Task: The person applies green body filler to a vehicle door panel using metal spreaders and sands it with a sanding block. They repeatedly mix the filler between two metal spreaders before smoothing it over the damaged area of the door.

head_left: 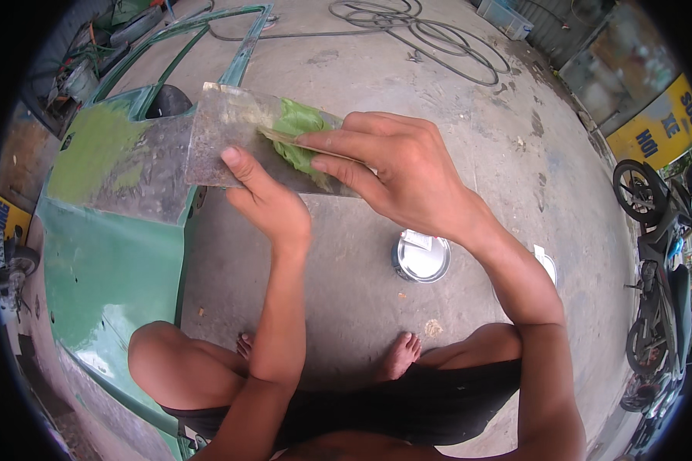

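My left hand (273,203) grips a flat, stained rectangular mixing board (231,115), thumb on top, the other fingers hidden beneath. A mound of bright green body filler (300,119) sits on the board's right half. In my right hand (407,165) is a thin, flat spreader (281,138), pinched between thumb and fingers, its edge in the green filler. To the left lies a green vehicle door (115,253) with an open window frame. Light green filler (96,146) is smeared over a bare grey patch on its panel.
A round metal can (424,261) with a small white item on its lid stands on the concrete floor below my right hand. Another pale lid (546,265) shows past my forearm. A coiled hose (438,34) lies ahead; motorcycles (657,269) stand at right near a yellow sign (661,123).
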`<state>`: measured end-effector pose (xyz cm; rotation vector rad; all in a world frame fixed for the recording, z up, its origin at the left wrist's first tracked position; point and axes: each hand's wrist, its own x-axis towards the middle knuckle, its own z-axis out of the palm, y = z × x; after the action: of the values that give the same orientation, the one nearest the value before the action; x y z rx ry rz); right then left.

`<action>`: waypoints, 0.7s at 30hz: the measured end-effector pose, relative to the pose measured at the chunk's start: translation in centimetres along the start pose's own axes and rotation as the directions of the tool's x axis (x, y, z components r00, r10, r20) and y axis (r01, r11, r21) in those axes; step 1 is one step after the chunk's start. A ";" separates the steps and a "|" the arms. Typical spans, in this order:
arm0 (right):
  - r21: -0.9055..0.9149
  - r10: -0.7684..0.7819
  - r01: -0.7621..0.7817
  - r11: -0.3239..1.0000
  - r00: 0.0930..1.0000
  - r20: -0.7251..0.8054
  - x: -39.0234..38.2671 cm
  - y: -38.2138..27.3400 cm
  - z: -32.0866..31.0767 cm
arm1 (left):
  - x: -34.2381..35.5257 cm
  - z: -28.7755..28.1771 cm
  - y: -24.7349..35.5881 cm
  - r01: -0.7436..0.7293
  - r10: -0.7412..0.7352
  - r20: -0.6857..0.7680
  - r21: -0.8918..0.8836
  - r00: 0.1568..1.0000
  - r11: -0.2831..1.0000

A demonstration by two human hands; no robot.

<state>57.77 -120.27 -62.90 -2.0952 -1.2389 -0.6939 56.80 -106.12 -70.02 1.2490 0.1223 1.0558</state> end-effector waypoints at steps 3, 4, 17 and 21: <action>0.028 0.066 -0.065 0.997 0.997 -0.027 1.4 1.8 -3.3 | 0.3 0.6 0.7 0.071 -0.071 0.042 0.011 0.997 0.997; 0.010 0.123 -0.123 0.992 0.983 -0.138 1.5 2.0 -3.9 | 0.2 0.8 0.8 0.075 -0.080 0.046 0.096 0.996 0.993; 0.497 0.317 -0.137 0.857 0.900 -0.299 2.3 1.6 -2.5 | 0.7 0.8 2.2 0.581 -0.465 0.368 -0.332 0.805 0.743; 0.370 0.319 -0.289 0.883 0.948 -0.022 0.1 3.1 -5.6 | 2.0 -0.6 -0.7 0.621 -0.516 0.347 -0.441 0.783 0.648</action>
<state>59.84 -125.36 -59.72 -1.8712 -0.8832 -0.3699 57.97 -104.25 -69.89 0.7002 0.0593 0.3530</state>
